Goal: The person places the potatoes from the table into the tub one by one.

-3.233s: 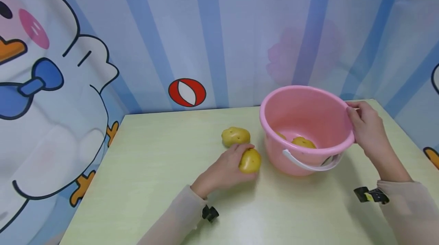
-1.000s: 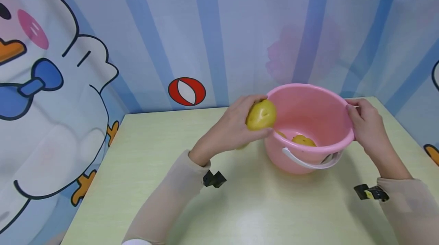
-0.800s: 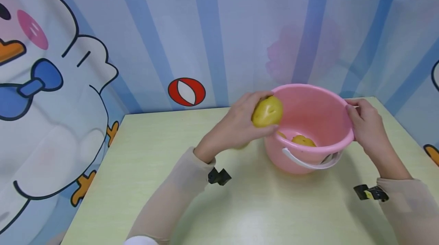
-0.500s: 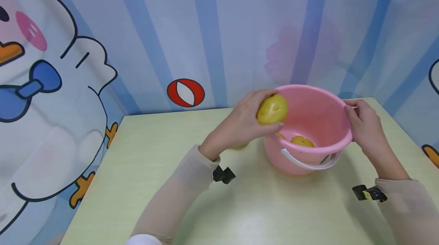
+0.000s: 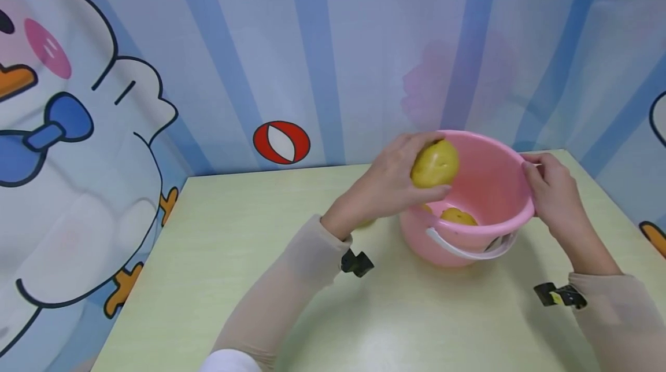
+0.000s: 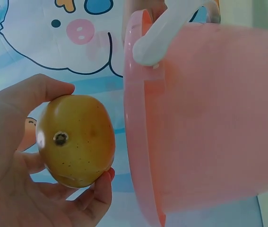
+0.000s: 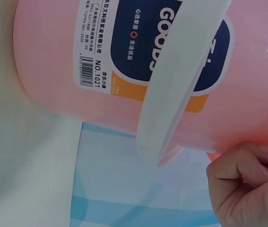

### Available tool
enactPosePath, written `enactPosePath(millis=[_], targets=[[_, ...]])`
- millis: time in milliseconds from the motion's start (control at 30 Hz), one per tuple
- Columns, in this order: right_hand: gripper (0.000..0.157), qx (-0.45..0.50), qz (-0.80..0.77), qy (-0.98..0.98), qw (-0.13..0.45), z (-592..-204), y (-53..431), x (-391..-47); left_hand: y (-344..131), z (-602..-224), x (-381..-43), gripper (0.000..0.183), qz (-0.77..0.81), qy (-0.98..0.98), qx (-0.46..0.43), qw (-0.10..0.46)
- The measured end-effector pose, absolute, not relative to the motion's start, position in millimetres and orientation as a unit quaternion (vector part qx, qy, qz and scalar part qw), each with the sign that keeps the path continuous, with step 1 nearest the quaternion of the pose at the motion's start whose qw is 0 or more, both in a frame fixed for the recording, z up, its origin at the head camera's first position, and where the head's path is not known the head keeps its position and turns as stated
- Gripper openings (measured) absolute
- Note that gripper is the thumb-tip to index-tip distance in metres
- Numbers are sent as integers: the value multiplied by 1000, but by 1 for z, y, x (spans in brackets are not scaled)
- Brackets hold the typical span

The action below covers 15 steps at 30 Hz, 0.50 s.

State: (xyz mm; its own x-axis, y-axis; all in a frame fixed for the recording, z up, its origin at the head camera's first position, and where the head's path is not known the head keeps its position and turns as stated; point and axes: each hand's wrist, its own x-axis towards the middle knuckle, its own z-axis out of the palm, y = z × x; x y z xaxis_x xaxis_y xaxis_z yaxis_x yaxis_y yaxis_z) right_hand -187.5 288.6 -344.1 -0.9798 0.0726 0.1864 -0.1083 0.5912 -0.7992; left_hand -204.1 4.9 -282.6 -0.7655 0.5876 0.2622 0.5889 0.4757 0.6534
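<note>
My left hand point(image 5: 390, 178) holds a yellow potato point(image 5: 435, 164) between curled fingers and thumb, above the left rim of a pink bucket point(image 5: 468, 140). In the left wrist view the potato point(image 6: 77, 139), with a dark round mark and small specks, is just outside the bucket's rim point(image 6: 136, 118). My right hand point(image 5: 559, 192) grips the rim on the right side, thumb on the inside. Inside the bucket lies one potato point(image 5: 458, 216), with part of another point(image 5: 426, 208) showing by the front wall. A further potato point(image 5: 366, 223) on the table is mostly hidden beneath my left hand.
The bucket's white handle point(image 5: 463, 253) hangs down at its front, over a printed label point(image 7: 171, 52). Behind the pale table point(image 5: 250, 245) stands a blue striped backdrop point(image 5: 359, 59) with cartoon figures. Small black cameras point(image 5: 356, 263) sit at both wrists.
My left hand has lifted the potato off the table and carried it up and right to the bucket's left rim. The right hand keeps its grip and the bucket stays in place.
</note>
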Motion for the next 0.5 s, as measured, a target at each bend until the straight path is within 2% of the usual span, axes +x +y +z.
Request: enactPosePath(millis=[500], targets=[[55, 11, 446, -889, 106, -342, 286, -185, 21, -285, -208, 73, -362, -853, -376, 14]])
